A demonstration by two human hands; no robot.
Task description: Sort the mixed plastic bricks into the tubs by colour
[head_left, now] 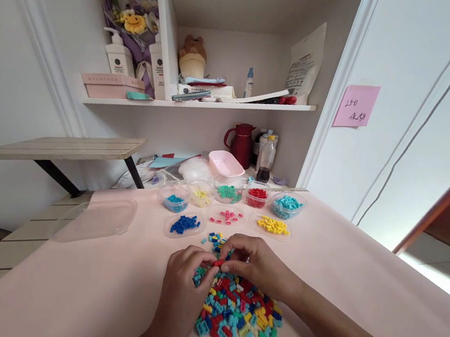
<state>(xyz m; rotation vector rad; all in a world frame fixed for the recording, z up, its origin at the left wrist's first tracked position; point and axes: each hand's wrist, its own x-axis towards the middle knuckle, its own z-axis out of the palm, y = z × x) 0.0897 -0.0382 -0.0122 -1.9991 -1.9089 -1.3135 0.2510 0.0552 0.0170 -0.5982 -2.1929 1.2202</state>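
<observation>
My left hand [187, 278] and my right hand [251, 262] meet above a heap of mixed toy bricks [238, 308]. A small red toy brick [218, 263] sits between their fingertips. Both hands are closed in a pinch on it, thumbs against forefingers. The heap holds red, blue, teal, green and yellow bricks, and part of it is hidden under my hands. Just beyond my fingers a few loose bricks [214, 238] lie on the pink cloth.
Sorted bricks stand in clear tubs: dark blue [185, 224], light blue [175, 201], pale yellow [201, 197], green [228, 193], red [257, 197], teal [288, 205], yellow [273, 226], pink [227, 216]. A clear lid [94, 219] lies left. Behind are a pink basin [226, 163] and maroon jug [242, 144].
</observation>
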